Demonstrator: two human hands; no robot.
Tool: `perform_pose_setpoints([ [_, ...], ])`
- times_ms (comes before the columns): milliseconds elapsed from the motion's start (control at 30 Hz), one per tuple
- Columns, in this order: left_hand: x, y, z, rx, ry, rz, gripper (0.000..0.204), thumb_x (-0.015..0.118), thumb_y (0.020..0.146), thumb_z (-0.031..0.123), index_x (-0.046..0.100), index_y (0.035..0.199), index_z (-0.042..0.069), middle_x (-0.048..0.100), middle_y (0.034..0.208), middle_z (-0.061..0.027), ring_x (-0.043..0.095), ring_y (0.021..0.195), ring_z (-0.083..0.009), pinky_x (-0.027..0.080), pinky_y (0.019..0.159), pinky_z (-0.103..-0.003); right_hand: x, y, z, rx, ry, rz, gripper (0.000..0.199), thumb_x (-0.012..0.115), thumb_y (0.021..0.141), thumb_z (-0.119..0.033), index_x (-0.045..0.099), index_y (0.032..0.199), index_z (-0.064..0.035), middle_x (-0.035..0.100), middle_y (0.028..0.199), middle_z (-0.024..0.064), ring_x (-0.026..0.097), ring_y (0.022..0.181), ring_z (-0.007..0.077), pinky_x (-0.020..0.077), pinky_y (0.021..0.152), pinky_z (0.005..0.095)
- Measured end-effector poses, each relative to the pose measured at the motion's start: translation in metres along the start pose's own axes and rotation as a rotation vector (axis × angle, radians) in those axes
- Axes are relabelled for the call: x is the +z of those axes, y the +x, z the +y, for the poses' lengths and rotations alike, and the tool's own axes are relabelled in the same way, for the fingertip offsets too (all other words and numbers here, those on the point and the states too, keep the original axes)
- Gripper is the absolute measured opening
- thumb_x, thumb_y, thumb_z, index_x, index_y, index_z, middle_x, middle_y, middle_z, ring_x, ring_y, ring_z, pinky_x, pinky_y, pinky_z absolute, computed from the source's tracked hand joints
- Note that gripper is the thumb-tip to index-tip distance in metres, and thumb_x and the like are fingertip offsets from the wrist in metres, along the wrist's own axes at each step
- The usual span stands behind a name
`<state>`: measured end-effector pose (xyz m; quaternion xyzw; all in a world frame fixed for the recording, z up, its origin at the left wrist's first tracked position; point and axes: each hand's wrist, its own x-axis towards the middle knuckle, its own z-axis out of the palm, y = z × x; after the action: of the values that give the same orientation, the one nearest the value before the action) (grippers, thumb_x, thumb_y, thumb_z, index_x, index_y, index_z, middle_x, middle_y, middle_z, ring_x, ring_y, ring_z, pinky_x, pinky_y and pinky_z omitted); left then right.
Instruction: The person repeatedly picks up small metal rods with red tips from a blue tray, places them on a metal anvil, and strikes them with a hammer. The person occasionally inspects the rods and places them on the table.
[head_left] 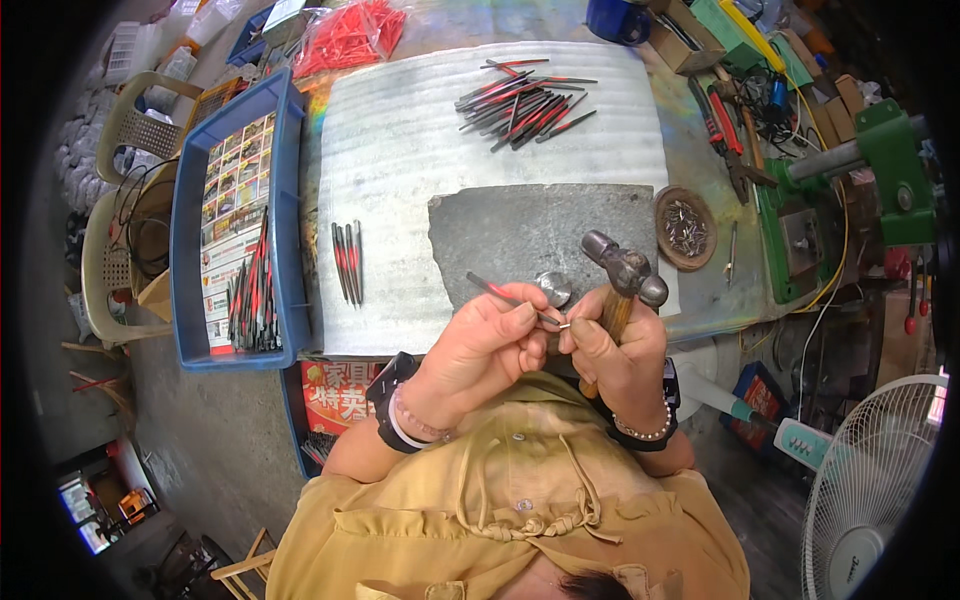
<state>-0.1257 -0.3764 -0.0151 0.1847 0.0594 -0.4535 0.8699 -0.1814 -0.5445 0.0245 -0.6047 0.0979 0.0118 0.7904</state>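
black-and-red rod (492,287) pinched between left fingers (515,321) and right fingers (594,337)

the left fingers are closed on the rod; its far end juts up and leftward beyond them. the right fingers, nearly shut, meet at its other end, by a small silvery tip (565,325), and also hold a hammer (628,272), its head just beyond them. ahead of both lies a gray slab (480,230).

Left forearm (355,449) and right forearm (672,458) bent inward in front of torso, hands brought close together. Left hand (480,345) angled up and rightward, thumb (514,320) pinched toward index, remaining fingers (533,350) curled under. Right hand (640,345) raised, leaning left, thumb and index in a pinch, other fingers curled. Both sets of fingertips just beside each other.
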Motion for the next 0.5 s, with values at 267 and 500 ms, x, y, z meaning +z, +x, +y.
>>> perform_pose_setpoints([
  [267,-0.004,-0.001,-0.002,-0.030,-0.054,-0.005,0.021,0.061,0.097,0.019,0.057,0.112,0.006,0.068,0.102,-0.0086,0.063,0.074,-0.0091,0.052,0.066,-0.023,0.005,-0.001,0.009,-0.092,-0.140,0.072,0.013,0.062,0.094,-0.011,0.054,0.093,-0.0007,0.060,0.072,0.0055,0.046,0.050,0.0055,0.0355,0.044,0.0213],
  [500,-0.001,-0.003,-0.004,0.016,-0.070,0.061,0.018,0.061,0.097,0.017,0.058,0.109,0.005,0.066,0.101,-0.0080,0.061,0.075,-0.0105,0.053,0.065,-0.024,0.012,0.001,0.025,-0.582,-0.849,0.239,0.017,0.072,0.086,-0.008,0.057,0.091,-0.0006,0.067,0.076,0.0099,0.068,0.069,0.0216,0.0516,0.062,0.0320],
])
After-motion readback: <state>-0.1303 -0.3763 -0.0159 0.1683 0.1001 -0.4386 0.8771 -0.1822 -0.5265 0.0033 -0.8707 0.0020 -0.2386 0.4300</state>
